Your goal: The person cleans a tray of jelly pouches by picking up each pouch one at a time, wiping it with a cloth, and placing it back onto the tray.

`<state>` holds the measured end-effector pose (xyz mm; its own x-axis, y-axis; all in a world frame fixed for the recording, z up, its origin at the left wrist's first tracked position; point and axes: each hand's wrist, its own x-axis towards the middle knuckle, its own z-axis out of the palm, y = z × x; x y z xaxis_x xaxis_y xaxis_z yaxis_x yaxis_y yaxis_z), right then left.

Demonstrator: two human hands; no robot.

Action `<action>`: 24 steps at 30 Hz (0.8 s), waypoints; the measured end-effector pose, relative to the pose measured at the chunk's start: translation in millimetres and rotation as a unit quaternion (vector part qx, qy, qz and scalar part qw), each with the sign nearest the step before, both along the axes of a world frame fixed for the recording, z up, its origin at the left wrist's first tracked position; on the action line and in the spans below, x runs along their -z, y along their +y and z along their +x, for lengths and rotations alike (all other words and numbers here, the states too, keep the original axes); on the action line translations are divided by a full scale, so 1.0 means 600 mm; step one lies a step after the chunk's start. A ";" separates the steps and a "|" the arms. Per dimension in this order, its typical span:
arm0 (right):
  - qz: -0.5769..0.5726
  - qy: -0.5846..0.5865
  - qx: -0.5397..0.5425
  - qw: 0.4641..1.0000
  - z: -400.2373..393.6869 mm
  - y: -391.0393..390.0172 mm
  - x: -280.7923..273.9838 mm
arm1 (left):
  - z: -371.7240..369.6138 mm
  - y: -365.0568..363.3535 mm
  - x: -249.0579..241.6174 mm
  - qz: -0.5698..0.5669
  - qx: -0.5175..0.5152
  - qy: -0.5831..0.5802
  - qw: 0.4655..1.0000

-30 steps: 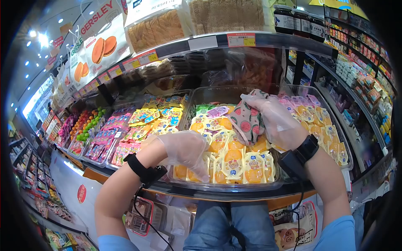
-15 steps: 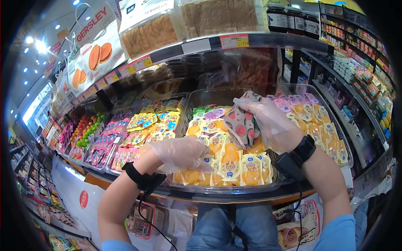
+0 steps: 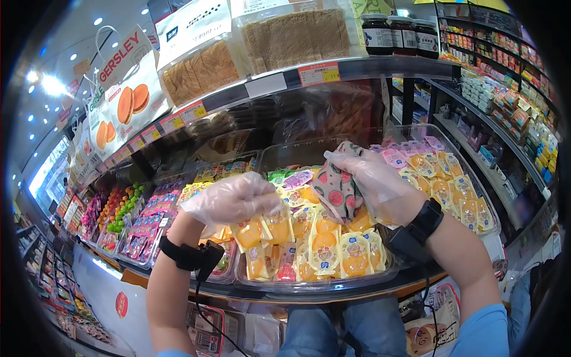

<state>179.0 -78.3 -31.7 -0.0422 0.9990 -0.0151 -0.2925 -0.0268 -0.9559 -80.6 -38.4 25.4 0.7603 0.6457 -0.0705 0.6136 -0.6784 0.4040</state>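
Two hands: both in thin clear gloves, each with a black wrist strap, working over a shelf of snack bins.
Left hand: centre-left of the frame, fingers closed round the tops of a small bunch of orange jelly packets, lifted clear so they hang below the palm.
Right hand: right of centre, closed on a folded watermelon-print cloth, held above the bin's far half.
Clear bin: lower centre, holding rows of orange packets; the front-left corner, under the raised bunch, looks thinner and mixed, with a pink packet showing.
Neighbouring bins: pink and yellow packets at left; yellow and pink ones at right, untouched by either hand.
Upper shelf: bagged bread and price tags across the top; dark jars at upper right.
Progress, as a judgement: one handful is out of the bin and in the air, not set down anywhere; the cloth is in hand but not on any surface, so any wiping of the cleared spot looks undone, and most packets lie in place.
Unclear: how many packets the left hand holds; they overlap.
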 end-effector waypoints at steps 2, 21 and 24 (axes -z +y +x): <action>0.003 0.028 0.001 1.000 -0.004 -0.003 0.001 | -0.008 0.019 0.014 -0.028 -0.092 -0.178 0.979; 0.062 0.125 -0.171 0.975 -0.022 -0.010 0.015 | 0.110 0.056 0.060 -0.097 -0.069 -0.231 0.966; 0.024 0.051 -0.198 0.979 -0.012 -0.011 0.013 | 0.097 0.058 0.067 -0.125 -0.096 -0.178 0.971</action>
<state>171.9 -85.0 -39.7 -0.4250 0.9034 0.0567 -0.3623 -0.1123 -0.9253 -22.3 -3.7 -14.7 0.6316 0.7753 0.0028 0.5105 -0.4187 0.7510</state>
